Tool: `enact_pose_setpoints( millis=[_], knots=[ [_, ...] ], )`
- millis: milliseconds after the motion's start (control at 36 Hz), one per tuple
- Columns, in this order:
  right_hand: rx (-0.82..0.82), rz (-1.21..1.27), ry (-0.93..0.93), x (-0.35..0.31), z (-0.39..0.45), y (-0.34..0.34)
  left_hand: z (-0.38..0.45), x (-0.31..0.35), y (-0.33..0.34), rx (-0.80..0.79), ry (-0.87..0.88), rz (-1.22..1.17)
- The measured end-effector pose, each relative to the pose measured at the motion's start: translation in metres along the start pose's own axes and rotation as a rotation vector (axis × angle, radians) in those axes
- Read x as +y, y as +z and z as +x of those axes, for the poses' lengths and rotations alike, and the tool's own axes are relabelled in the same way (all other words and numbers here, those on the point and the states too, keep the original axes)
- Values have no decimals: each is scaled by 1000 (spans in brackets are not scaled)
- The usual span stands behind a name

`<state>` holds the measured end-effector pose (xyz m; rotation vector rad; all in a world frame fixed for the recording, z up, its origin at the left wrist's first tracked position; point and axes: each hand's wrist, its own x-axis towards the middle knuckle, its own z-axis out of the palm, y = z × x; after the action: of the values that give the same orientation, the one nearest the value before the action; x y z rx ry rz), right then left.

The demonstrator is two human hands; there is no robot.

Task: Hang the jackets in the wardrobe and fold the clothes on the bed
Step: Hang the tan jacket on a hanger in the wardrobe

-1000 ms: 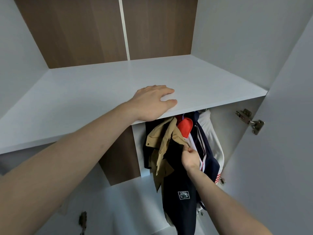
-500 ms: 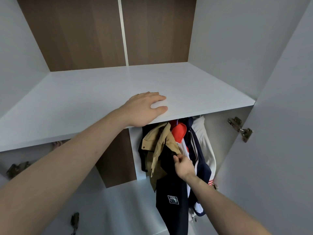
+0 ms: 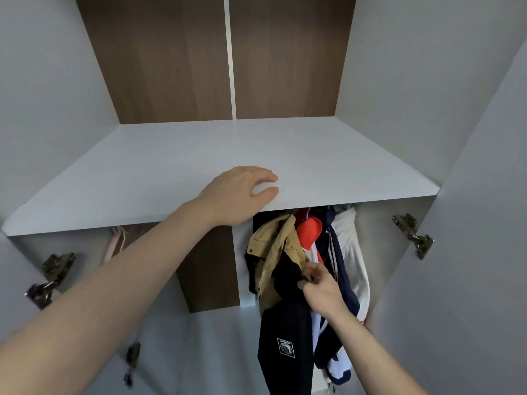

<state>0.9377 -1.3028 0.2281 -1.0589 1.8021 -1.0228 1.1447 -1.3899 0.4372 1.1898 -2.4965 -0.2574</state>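
Observation:
Several jackets hang below the white wardrobe shelf [image 3: 313, 155]. In front is a tan and dark navy jacket [image 3: 281, 283] with a white patch low on it. Behind it hang a red, white and navy jacket [image 3: 309, 233] and a white garment [image 3: 352, 252]. My right hand [image 3: 320, 286] pinches the edge of the tan and navy jacket near its collar. My left hand [image 3: 242, 192] rests palm down on the shelf's front edge, fingers loosely bent. The rail and hangers are hidden under the shelf.
Brown back panels [image 3: 176, 58] rise behind the shelf. Metal hinges sit on the right door [image 3: 413, 235] and on the left side [image 3: 52, 270]. A pink hanger [image 3: 114, 243] shows under the shelf at left. White doors flank both sides.
The view has tilted so that the shelf and jackets sit lower in the frame. My right hand stays at the jacket's edge, its fingers shifting slightly. My left hand stays on the shelf.

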Motion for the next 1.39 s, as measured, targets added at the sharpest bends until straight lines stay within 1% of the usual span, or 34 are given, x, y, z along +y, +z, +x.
enact_pose_setpoints(
  millis=[111, 167, 194, 250, 306, 333, 389, 472, 556, 639, 778, 889, 972, 1139, 1250, 1389],
  knots=[
    [59, 149, -130, -12, -29, -29, -48, 24, 23, 39, 85, 93],
    [80, 169, -174, -17, -44, -43, -68, 33, 34, 102, 117, 115],
    [86, 175, -187, -18, -53, -50, -77, 39, 38, 148, 140, 74],
    [99, 183, -204, -18, -69, -63, -91, 49, 47, 240, 195, -144],
    [127, 187, -204, -18, -86, -74, -103, 56, 60, 282, 249, -339],
    [138, 193, -202, -16, -94, -80, -109, 57, 68, 264, 268, -368],
    [159, 196, -194, -14, -111, -88, -117, 57, 87, 170, 273, -368],
    [194, 184, -179, -8, -134, -96, -126, 52, 114, 36, 195, -398],
    [226, 187, -134, -1, -155, -97, -130, 53, 132, -35, 146, -464],
    [308, 187, -77, 10, -177, -96, -128, 59, 139, -121, 173, -521],
    [471, 96, -23, 27, -225, -96, -113, 75, 149, -253, 307, -583],
    [598, 71, 28, 42, -269, -95, -107, 111, 163, -339, 434, -648],
    [701, 72, 72, 52, -305, -96, -112, 148, 172, -415, 563, -653],
    [977, 125, 137, 67, -387, -103, -139, 225, 187, -584, 804, -685],
    [1118, 150, 186, 81, -444, -112, -163, 281, 191, -642, 924, -710],
    [1279, 153, 224, 107, -516, -134, -201, 359, 197, -652, 1032, -762]
  ],
)
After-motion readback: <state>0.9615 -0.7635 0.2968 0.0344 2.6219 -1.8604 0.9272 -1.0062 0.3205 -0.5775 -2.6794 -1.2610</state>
